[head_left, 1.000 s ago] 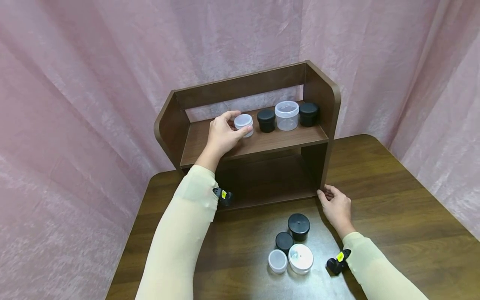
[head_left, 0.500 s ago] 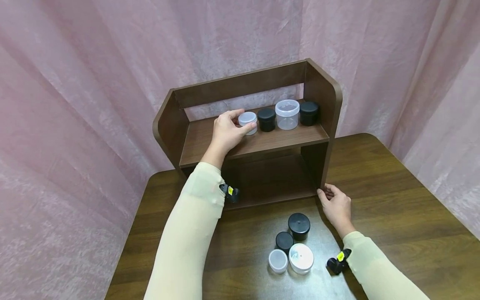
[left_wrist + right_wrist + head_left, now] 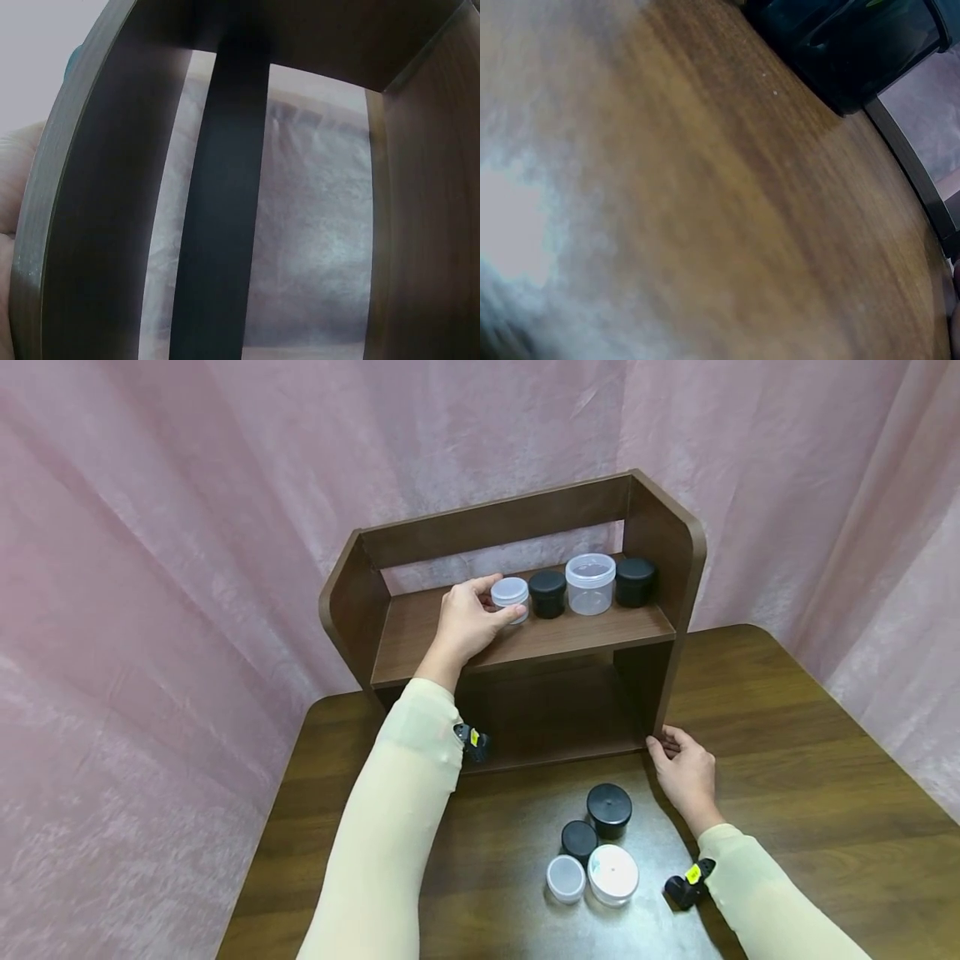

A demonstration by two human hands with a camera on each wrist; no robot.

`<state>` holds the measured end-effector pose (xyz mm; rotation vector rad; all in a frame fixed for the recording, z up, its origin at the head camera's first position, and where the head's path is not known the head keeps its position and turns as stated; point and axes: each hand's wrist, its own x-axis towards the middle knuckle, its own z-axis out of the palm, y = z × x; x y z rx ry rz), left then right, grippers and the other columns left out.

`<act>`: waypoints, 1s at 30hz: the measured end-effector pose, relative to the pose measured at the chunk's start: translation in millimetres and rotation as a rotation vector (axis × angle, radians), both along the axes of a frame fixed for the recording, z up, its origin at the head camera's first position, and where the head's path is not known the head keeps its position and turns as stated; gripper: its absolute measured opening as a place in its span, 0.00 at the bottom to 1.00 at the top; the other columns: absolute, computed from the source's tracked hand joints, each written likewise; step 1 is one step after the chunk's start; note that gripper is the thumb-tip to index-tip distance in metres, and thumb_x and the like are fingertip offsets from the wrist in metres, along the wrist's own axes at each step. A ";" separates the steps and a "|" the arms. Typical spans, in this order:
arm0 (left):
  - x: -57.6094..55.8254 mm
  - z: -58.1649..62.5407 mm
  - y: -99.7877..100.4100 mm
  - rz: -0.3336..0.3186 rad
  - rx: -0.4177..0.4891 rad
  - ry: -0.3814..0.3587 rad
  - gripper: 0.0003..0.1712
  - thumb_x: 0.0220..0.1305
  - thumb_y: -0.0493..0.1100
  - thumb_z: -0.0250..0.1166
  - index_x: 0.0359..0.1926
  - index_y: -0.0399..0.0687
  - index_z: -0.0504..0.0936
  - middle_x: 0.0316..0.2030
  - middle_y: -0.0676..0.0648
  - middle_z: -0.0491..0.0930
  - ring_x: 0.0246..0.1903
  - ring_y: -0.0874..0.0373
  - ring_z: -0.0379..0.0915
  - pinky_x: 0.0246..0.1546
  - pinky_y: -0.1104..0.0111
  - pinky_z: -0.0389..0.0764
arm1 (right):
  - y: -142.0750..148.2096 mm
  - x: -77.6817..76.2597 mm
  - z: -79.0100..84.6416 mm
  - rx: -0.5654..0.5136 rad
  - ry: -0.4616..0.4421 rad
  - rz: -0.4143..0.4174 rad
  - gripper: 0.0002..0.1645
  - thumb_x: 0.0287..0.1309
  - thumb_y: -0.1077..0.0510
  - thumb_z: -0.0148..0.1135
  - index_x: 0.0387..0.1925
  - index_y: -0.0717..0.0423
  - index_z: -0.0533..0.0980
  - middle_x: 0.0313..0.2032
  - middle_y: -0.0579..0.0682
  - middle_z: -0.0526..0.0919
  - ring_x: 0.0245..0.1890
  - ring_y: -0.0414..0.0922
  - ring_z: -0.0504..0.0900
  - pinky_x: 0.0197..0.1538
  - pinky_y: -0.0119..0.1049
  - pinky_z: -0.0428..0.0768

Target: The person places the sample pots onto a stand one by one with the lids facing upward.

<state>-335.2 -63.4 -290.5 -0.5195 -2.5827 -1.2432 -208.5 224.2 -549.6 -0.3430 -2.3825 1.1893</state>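
- Translucent lidded jar (image 3: 511, 599) is at the upper shelf (image 3: 412, 635), left hand (image 3: 468, 620) pinching it, arm outstretched.
- Only the left wrist view shows a dark back slat (image 3: 221, 210).
- Right hand (image 3: 686, 774) pinches the shelf unit (image 3: 669, 552) low down.

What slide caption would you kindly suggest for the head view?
Left hand holding a small translucent jar beside a black jar at the upper shelf; right hand touching the wooden unit.

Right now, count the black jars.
4: one black jar and another flank the large clear jar on the upper shelf; a third and fourth stand on the table. More may be hidden.
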 end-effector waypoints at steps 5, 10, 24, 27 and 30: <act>0.9 0.9 1.1 0.005 -0.005 -0.007 0.38 0.51 0.51 0.75 0.62 0.45 0.75 0.38 0.49 0.81 0.37 0.60 0.74 0.39 0.70 0.75 | 0.4 0.6 0.7 -0.003 -0.010 0.002 0.23 0.65 0.51 0.59 0.52 0.64 0.77 0.46 0.63 0.82 0.43 0.57 0.83 0.44 0.52 0.80; 1.5 0.8 1.6 0.001 -0.003 -0.008 0.38 0.51 0.51 0.75 0.63 0.46 0.75 0.39 0.49 0.81 0.38 0.60 0.74 0.39 0.70 0.75 | 0.5 0.3 -0.6 0.003 -0.002 -0.002 0.22 0.64 0.51 0.59 0.52 0.64 0.77 0.45 0.62 0.83 0.43 0.57 0.83 0.44 0.51 0.80; 2.8 0.9 4.7 0.018 -0.033 0.004 0.39 0.51 0.52 0.75 0.64 0.47 0.74 0.38 0.48 0.80 0.42 0.53 0.75 0.40 0.69 0.75 | 2.9 2.1 0.1 0.006 -0.021 -0.004 0.23 0.65 0.51 0.59 0.53 0.64 0.76 0.46 0.63 0.82 0.44 0.58 0.83 0.45 0.52 0.80; 2.5 0.6 4.8 0.023 -0.035 0.009 0.40 0.50 0.52 0.76 0.63 0.46 0.74 0.39 0.48 0.80 0.41 0.55 0.75 0.40 0.69 0.75 | 3.4 1.6 -0.7 0.011 -0.020 -0.006 0.23 0.65 0.51 0.59 0.53 0.64 0.76 0.45 0.63 0.83 0.43 0.58 0.83 0.45 0.52 0.80; 2.6 0.1 4.8 0.029 -0.028 0.019 0.40 0.49 0.52 0.76 0.63 0.46 0.75 0.39 0.48 0.80 0.40 0.58 0.74 0.39 0.70 0.75 | 3.7 0.9 -1.4 0.015 -0.013 -0.008 0.23 0.64 0.51 0.59 0.52 0.64 0.77 0.44 0.63 0.83 0.43 0.57 0.83 0.45 0.52 0.80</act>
